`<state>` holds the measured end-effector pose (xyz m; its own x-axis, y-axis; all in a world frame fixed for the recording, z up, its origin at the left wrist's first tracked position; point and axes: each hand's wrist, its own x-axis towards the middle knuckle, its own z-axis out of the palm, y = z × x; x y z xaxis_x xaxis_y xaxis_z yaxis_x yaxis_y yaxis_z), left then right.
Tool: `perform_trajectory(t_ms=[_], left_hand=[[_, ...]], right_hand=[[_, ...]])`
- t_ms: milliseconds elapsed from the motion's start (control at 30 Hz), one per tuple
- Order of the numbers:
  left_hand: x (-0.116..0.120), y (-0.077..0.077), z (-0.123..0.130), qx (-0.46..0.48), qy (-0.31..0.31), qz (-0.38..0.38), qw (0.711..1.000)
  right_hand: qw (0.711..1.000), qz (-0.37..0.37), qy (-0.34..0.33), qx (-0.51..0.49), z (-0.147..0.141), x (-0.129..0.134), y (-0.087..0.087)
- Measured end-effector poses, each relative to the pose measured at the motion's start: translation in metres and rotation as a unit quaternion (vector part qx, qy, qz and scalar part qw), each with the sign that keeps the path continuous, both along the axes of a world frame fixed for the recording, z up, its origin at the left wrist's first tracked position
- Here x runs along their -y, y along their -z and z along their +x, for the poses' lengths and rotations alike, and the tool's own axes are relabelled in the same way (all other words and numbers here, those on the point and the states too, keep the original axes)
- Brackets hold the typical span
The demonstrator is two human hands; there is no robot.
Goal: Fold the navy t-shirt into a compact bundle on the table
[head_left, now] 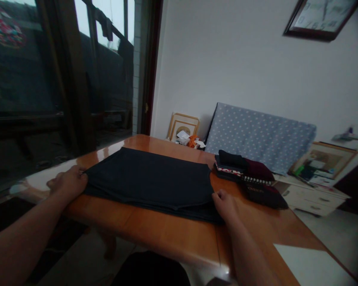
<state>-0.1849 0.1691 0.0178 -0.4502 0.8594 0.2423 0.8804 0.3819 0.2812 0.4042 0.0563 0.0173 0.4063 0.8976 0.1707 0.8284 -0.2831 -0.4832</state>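
A dark garment (155,178) lies spread in a wide, folded shape on the wooden table (167,232), its layered edge facing me. At its left corner, my left hand (70,182) pinches the fabric with the fingers closed. My right hand (224,201) grips the right edge of the same garment between thumb and fingers. The cloth lies mostly flat between the two hands.
Stacks of folded clothes (258,180) sit on the table to the right. A white sheet (312,264) lies near the right table edge. Behind are a dotted grey cloth (256,133), a white cabinet (316,200) and a glass door at the left.
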Motion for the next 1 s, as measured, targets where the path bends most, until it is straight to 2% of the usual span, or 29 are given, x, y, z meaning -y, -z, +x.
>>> perform_trajectory(t_ms=[100,167,233,333,433,500,600,700,833,1000], left_hand=[[-0.004,0.001,0.001,0.008,-0.006,-0.016,1.0],[-0.003,0.001,0.003,0.028,-0.009,-0.001,1.0],[0.003,-0.001,0.005,0.043,-0.018,0.023,0.999],[0.012,0.001,0.005,0.049,-0.04,0.062,0.996],[0.014,0.005,0.001,0.05,-0.055,0.079,0.994],[0.014,0.007,0.0,0.045,-0.057,0.084,0.994],[0.015,0.008,0.003,0.031,-0.041,0.081,0.995],[0.018,0.005,0.01,0.012,-0.005,0.078,0.997],[0.019,-0.009,0.019,-0.011,0.031,0.087,0.996],[0.015,-0.022,0.021,-0.013,0.004,0.096,0.995]], right_hand=[[0.998,-0.06,0.006,0.027,0.0,0.002,-0.001],[0.999,-0.035,0.011,0.037,0.001,0.003,-0.001],[0.999,0.021,0.001,0.041,0.001,0.002,0.001],[0.995,0.052,-0.064,0.052,0.003,-0.002,0.009],[0.989,-0.02,-0.133,0.061,0.009,-0.007,0.022],[0.986,-0.05,-0.15,0.057,0.014,-0.011,0.028],[0.987,-0.047,-0.15,0.043,0.019,-0.012,0.032],[0.988,-0.031,-0.147,0.038,0.018,-0.009,0.029],[0.988,-0.016,-0.145,0.044,0.009,-0.004,0.019],[0.988,0.011,-0.136,0.069,0.002,0.002,0.008]])
